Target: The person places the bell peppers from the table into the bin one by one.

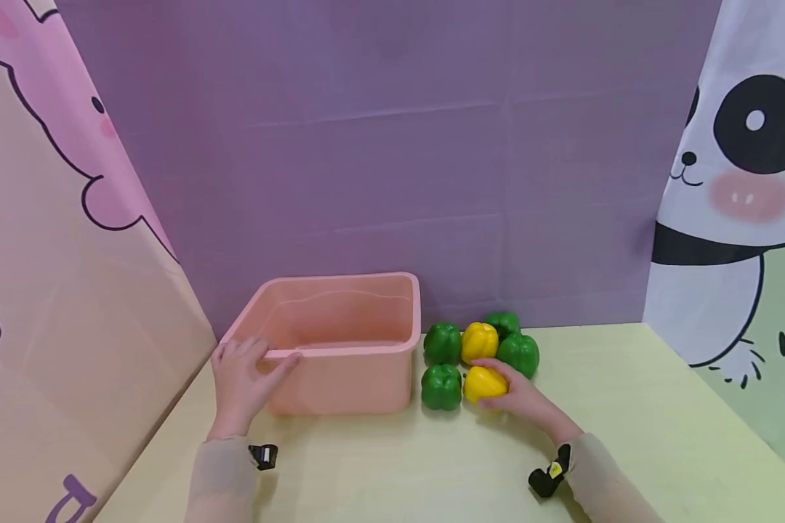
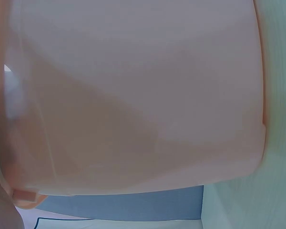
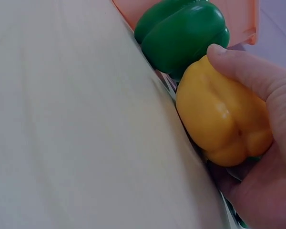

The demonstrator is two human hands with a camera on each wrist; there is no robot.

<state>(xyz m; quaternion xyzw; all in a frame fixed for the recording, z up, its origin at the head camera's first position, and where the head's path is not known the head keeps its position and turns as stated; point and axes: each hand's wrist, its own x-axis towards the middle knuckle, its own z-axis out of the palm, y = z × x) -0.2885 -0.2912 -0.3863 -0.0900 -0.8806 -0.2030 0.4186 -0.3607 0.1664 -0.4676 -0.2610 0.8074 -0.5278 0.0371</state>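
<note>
Gripping yellow pepper (image 1: 483, 383) — right hand (image 1: 522, 398), left hand (image 1: 240, 378) (on tub rim (image 1: 340, 350))

Right hand (image 1: 520, 396) grips a yellow bell pepper (image 1: 484, 383); second yellow pepper (image 1: 480, 341) just beyond its fingertips. Four green peppers around them, nearest green pepper (image 1: 441, 386) just left of the held one. Left hand (image 1: 242, 378) rests on a salmon-pink plastic tub (image 1: 347, 374). Pale yellow-green tabletop (image 1: 432, 465) under both hands. Plain purple backdrop (image 1: 392, 145) beyond; pink bunny-print panel (image 1: 59, 218) left of left hand, black-and-white panda print panel (image 1: 739, 181) right of right hand.
</note>
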